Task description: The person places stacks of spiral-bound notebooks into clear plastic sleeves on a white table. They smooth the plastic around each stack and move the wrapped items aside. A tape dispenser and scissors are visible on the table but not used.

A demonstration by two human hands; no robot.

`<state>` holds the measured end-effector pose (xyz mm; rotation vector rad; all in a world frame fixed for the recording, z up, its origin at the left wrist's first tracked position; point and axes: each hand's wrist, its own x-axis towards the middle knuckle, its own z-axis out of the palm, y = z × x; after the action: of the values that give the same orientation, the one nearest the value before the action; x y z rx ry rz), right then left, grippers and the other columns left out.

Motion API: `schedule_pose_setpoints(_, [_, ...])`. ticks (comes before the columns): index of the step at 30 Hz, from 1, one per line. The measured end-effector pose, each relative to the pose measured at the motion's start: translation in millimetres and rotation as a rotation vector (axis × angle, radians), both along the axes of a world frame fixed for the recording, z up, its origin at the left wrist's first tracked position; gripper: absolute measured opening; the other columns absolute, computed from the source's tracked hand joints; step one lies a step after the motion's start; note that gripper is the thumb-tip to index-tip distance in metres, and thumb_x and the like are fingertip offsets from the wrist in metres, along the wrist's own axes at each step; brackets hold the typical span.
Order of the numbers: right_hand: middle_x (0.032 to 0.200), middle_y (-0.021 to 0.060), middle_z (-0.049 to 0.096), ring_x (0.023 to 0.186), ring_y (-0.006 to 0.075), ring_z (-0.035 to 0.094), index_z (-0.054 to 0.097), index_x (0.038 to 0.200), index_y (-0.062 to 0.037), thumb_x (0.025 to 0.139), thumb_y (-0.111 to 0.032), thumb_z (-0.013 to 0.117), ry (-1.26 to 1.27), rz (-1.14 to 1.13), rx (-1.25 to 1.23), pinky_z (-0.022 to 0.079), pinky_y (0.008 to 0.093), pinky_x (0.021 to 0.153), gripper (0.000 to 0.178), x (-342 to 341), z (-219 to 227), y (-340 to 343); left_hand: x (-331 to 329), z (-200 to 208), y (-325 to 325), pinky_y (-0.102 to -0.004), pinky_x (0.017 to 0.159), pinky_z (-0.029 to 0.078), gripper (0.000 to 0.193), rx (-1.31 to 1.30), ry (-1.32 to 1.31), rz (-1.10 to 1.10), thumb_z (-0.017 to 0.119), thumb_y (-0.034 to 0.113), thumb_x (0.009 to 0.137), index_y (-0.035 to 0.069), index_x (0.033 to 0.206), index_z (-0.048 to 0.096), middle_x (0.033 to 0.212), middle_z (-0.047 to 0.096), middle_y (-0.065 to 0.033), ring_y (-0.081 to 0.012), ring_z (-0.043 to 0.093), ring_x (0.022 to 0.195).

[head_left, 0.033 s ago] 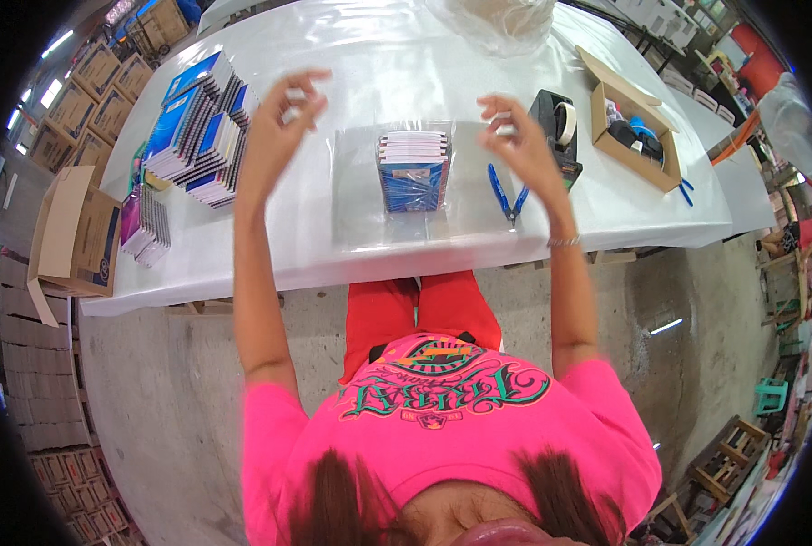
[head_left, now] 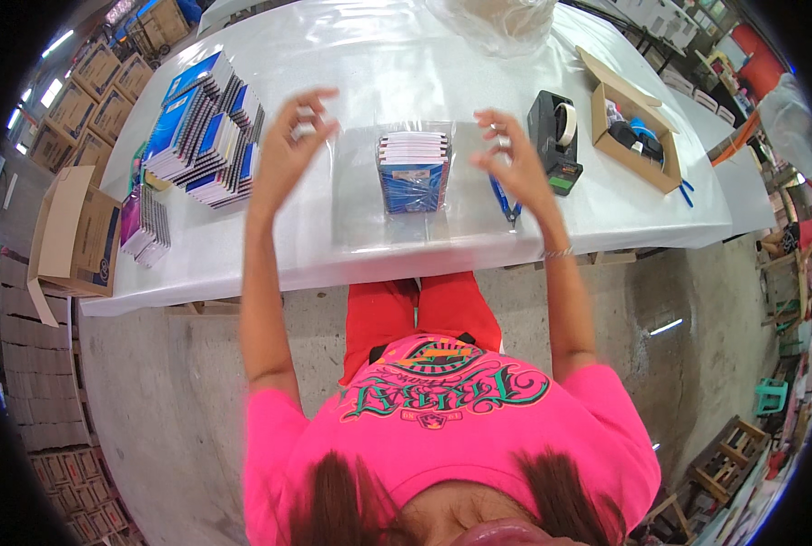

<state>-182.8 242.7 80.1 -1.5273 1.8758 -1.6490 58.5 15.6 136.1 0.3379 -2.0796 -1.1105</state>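
Centrally, I see 1 stack of notebooks [head_left: 414, 187] inside clear plastic [head_left: 415, 128] on the white table [head_left: 333, 255]. Flanking it, the left hand [head_left: 297, 132] and right hand [head_left: 515, 162] hover empty, fingers loosely curled. Rightward, 1 open carton [head_left: 620, 156] holds dark and blue items [head_left: 640, 135]; leftward, the brown box's [head_left: 93, 238] contents are hidden from me.

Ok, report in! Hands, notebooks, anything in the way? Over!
Left hand, right hand: open, empty. Clear-plastic-wrapped blue notebook stack: between them, untouched. Stack unblocked; blue-handled pliers partly behind right hand.
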Motion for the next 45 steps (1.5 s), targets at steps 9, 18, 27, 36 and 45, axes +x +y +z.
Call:
schedule_pose_setpoints(9, [0.146, 0.0081, 0.036, 0.133, 0.0267, 0.04, 0.053, 0.133, -0.016, 0.071, -0.027, 0.083, 0.111, -0.006, -0.032, 0.041, 0.0412, 0.104, 0.07, 51, -42, -17, -35, -85, 48, -0.033, 0.089, 0.048, 0.054, -0.107, 0.106, 0.029, 0.08, 0.008, 0.071, 0.009, 0.122, 0.061, 0.114, 0.056, -0.0065, -0.0189, 0.055, 0.107])
schedule_pose_setpoints(18, [0.13, 0.0156, 0.048, 0.121, 0.0319, 0.049, 0.069, 0.102, -0.0088, 0.074, -0.021, 0.081, 0.017, -0.06, -0.205, 0.041, 0.0418, 0.097, 0.033, 43, -50, -48, -51, -47, 39, -0.0316, 0.078, 0.049, 0.026, -0.199, -0.107, -0.126, 0.07, -0.002, 0.07, 0.008, 0.093, 0.076, 0.086, 0.067, -0.007, -0.0194, 0.06, 0.087])
schedule_pose_setpoints(27, [0.112, 0.0152, 0.053, 0.109, 0.0274, 0.053, 0.065, 0.084, -0.0033, 0.076, -0.008, 0.071, 0.019, -0.131, -0.228, 0.043, 0.0363, 0.089, 0.011, 50, -43, -51, -56, -37, 52, -0.0346, 0.068, 0.053, 0.008, -0.545, -0.079, -0.002, 0.065, 0.012, 0.079, 0.007, 0.084, 0.068, 0.083, 0.067, -0.0061, -0.0245, 0.065, 0.078])
schedule_pose_setpoints(36, [0.108, 0.0157, 0.051, 0.109, 0.0277, 0.05, 0.062, 0.095, -0.0024, 0.077, -0.014, 0.076, 0.124, -0.137, -0.154, 0.041, 0.0377, 0.091, 0.026, 47, -37, -55, -60, -48, 54, -0.0366, 0.068, 0.053, 0.013, -0.577, -0.041, 0.097, 0.067, 0.016, 0.081, 0.01, 0.092, 0.066, 0.086, 0.067, -0.0052, -0.0251, 0.066, 0.082])
schedule_pose_setpoints(45, [0.14, 0.0142, 0.032, 0.131, 0.0282, 0.038, 0.039, 0.132, -0.0088, 0.064, -0.023, 0.089, 0.006, -0.167, -0.407, 0.035, 0.0437, 0.109, 0.085, 45, -87, -33, -33, -91, 48, -0.0396, 0.098, 0.042, 0.066, -0.456, 0.313, 0.176, 0.086, 0.027, 0.067, 0.011, 0.123, 0.056, 0.12, 0.054, -0.0132, -0.0302, 0.055, 0.107])
